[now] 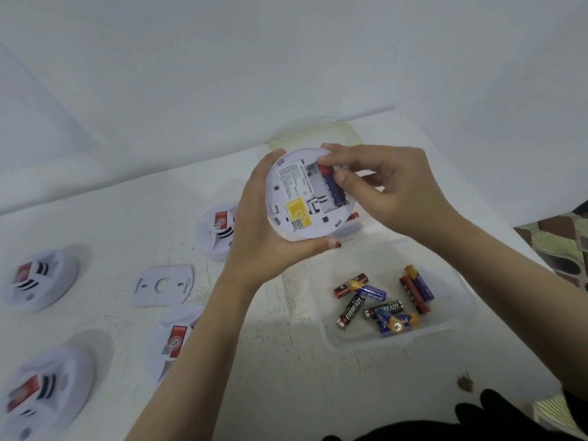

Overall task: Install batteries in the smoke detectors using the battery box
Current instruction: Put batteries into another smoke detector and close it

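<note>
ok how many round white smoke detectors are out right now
5. One round white plastic smoke detector is in the left hand; four lie on the white table: two far left, two by the left forearm, partly hidden.

smoke detector point(294, 198): 5 | mounting plate point(163, 286): 1 | battery box point(394, 341): 1 | battery point(351, 310): at least 8
</note>
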